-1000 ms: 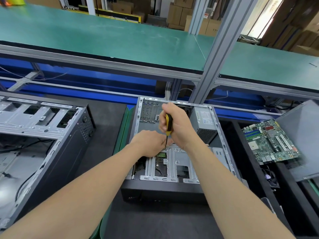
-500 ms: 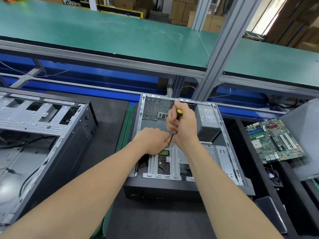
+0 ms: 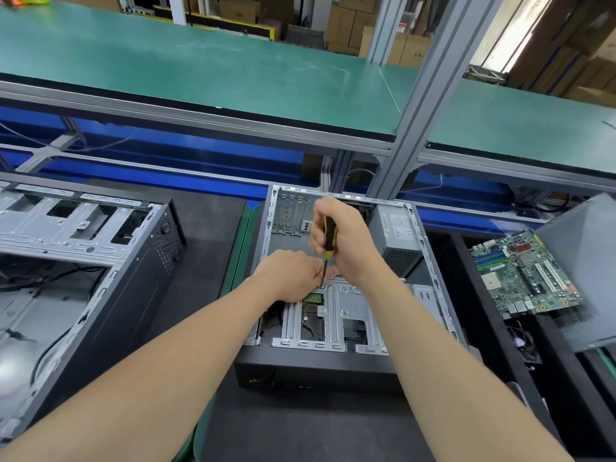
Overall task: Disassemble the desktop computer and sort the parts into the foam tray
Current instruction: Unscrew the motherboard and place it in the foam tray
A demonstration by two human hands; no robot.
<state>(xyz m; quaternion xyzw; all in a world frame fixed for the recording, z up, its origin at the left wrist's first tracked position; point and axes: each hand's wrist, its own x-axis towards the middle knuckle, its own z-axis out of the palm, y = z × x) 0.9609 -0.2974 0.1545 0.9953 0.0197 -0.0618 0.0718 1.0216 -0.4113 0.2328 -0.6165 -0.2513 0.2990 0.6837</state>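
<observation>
An open desktop computer case (image 3: 430, 258) lies on its side in front of me. My right hand (image 3: 346, 243) grips a black and yellow screwdriver (image 3: 329, 240) almost upright, with its tip on the silver drive bracket (image 3: 346, 308) inside the case. My left hand (image 3: 293, 278) rests on the bracket right beside the shaft, its fingers near the tip. A grey power supply (image 3: 398, 238) sits in the far right corner of the case. A green motherboard (image 3: 523, 271) lies in the black foam tray (image 3: 553, 355) on the right.
A second open, stripped case (image 3: 86, 261) stands at the left. A grey side panel (image 3: 586, 261) leans over the tray at the far right. A raised green shelf (image 3: 233, 75) with a slanted aluminium post (image 3: 420, 105) runs behind the work area.
The screwdriver has tilted from leaning left to nearly upright, staying on the same spot of the bracket. My left hand has stayed beside its tip. The view has shifted slightly.
</observation>
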